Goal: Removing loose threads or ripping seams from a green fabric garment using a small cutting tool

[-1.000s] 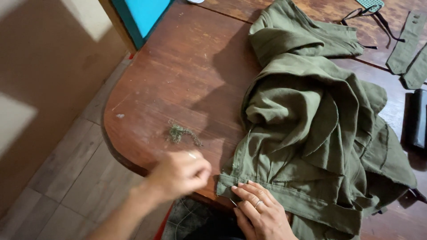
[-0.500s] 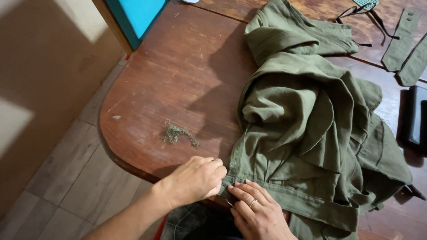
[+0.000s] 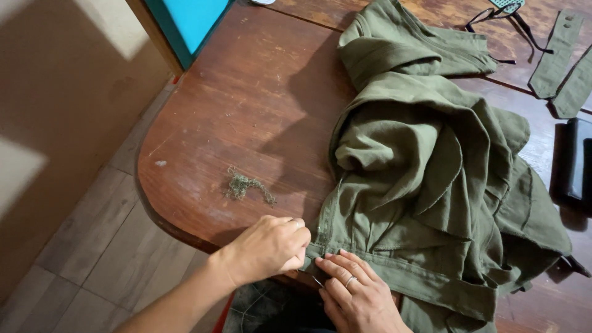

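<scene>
Left hand: left hand point(image 3: 268, 246) sits at the near edge of the table, fingers curled in tight, pinching the corner of the olive-green garment point(image 3: 425, 185) at its hem; the fingertips are hidden behind the knuckles, so what exactly lies between them cannot be told.
Right hand: right hand point(image 3: 357, 299) lies just beside the left, touching it at the fingertips, fingers stretched nearly flat and pressed down on the hem band; a ring shows on one finger. A thin pale sliver shows just below its fingertips, too small to make out.
Hem band: a folded, stitched strip of the garment runs from the two hands toward the lower right, hanging slightly over the table edge.
Garment: crumpled in a loose heap on the right half of the wooden table point(image 3: 246, 111), with deep folds at its middle and a flatter section with a seamed edge stretching to the far side.
Thread clump: a small tangle of greenish threads point(image 3: 246, 186) lies on bare wood, near the left hand and apart from the cloth.
Table: reddish-brown, worn, with a rounded near-left corner.
Floor: grey wood-look planks point(image 3: 80, 259) to the left, below the table edge.
Dark object: a black flat thing point(image 3: 576, 160) at the right edge, beside the garment.
Fabric strips: two olive strips point(image 3: 561, 61) at the far right, one with small buttons.
Cords: dark cords point(image 3: 512, 24) lie at the far edge, near the strips.
Teal panel: a teal panel in a wooden frame point(image 3: 191, 21) stands at the far left corner.
</scene>
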